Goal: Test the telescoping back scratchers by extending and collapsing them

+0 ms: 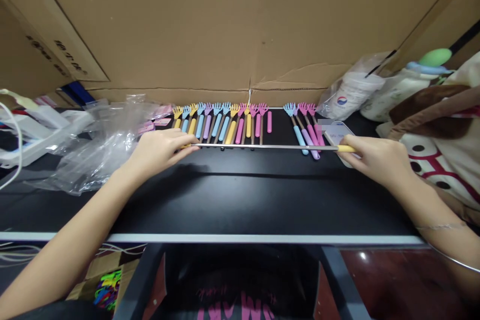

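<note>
Stretched level above the black table is a back scratcher (262,146) with a long, thin metal rod, pulled out to its length. My left hand (165,147) is closed around its yellow head end, which the fingers mostly hide. At the other end, my right hand (378,157) grips the yellow handle. Behind the rod lies a row of shorter back scratchers (207,125) in yellow, blue, purple and pink, claws toward the cardboard. A smaller group of back scratchers (303,132), blue, purple and pink, lies farther right, close to my right hand.
Clear plastic bags (108,145) and a white tray (48,132) occupy the left. On the right are a phone (339,132), a bagged cup (350,95), a bottle (401,87) and a cloth bag (438,145). A cardboard wall (240,25) rises behind the table (240,200).
</note>
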A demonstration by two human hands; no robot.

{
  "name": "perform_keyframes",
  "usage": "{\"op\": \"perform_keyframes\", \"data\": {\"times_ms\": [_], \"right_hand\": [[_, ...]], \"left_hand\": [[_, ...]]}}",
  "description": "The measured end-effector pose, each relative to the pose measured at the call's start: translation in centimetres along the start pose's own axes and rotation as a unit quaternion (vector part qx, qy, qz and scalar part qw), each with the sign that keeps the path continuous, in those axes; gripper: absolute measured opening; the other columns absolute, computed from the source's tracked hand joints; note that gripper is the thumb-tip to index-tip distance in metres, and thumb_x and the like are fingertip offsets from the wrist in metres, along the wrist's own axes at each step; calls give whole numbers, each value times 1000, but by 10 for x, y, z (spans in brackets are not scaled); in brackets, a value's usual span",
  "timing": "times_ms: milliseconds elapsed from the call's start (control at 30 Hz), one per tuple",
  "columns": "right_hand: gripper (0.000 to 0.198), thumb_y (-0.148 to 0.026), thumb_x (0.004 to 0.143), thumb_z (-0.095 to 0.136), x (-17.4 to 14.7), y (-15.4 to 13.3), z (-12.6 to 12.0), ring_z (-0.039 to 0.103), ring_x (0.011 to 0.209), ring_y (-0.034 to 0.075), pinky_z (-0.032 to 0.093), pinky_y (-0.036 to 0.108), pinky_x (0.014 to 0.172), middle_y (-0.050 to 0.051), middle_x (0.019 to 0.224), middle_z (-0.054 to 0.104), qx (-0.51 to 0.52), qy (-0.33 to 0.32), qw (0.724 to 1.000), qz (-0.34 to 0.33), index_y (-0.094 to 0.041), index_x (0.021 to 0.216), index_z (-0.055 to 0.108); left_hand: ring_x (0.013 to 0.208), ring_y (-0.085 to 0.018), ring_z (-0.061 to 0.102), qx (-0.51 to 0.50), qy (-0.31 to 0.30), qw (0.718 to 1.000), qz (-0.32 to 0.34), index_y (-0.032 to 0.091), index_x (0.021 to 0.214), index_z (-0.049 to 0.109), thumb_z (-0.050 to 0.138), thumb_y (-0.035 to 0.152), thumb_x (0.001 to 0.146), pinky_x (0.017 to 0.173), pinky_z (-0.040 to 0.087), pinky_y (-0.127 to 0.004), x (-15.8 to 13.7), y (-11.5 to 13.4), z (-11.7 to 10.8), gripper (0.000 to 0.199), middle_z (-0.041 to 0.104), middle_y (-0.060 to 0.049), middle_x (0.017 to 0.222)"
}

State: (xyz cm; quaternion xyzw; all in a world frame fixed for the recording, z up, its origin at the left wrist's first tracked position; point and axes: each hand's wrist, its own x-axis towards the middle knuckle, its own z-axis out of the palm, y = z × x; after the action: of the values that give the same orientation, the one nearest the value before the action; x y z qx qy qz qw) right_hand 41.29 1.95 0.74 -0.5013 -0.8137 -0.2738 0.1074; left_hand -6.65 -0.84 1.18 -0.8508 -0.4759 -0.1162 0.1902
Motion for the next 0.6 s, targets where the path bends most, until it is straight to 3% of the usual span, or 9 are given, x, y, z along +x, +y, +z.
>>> {"op": "perform_keyframes", "data": {"times_ms": [133, 367, 600], "right_hand": [[33, -44, 88, 39, -3, 9, 3, 53, 57, 14, 19, 24, 48, 4, 62, 62, -11, -36, 999, 20, -22, 71, 55], [27, -41, 83, 42, -3, 11, 7, 52, 55, 15, 17, 24, 49, 5, 63, 64, -23, -44, 998, 27, -22, 68, 52], [23, -39, 83, 41, -1, 12, 7, 51, 54, 15, 17, 25, 49, 6, 64, 65, -51, -84, 994, 38, -21, 71, 52]], "left_hand": [[87, -21, 61, 29, -20, 999, -25, 23, 95, 66, 32, 48, 98, 58, 36, -27, -2, -11, 1, 41, 67, -5, 91], [88, -24, 57, 16, -20, 1000, -11, 21, 84, 62, 31, 46, 98, 60, 36, -29, -1, -15, 2, 42, 63, -7, 82], [71, -18, 58, 101, 15, 993, 53, 20, 72, 57, 30, 38, 99, 55, 31, -29, 2, -10, 6, 43, 64, -5, 69]]}}
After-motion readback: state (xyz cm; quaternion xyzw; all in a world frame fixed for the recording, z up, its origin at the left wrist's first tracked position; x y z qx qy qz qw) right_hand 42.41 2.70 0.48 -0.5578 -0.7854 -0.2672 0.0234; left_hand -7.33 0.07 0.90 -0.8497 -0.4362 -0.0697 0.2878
